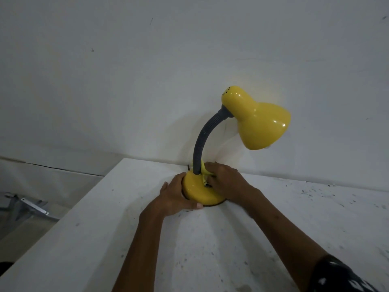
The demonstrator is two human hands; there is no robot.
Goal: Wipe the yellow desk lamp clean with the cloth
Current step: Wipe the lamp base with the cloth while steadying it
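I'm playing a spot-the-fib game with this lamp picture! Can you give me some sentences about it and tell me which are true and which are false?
1. The lamp shade is yellow. True.
2. The lamp's bendy neck is red. False: it is dark grey.
3. The left hand rests against the round base. True.
4. The right hand is holding the shade. False: it is down at the base, pressing a yellowish cloth beside the neck.
5. The lamp is lying on its side. False: it stands upright on the white table.
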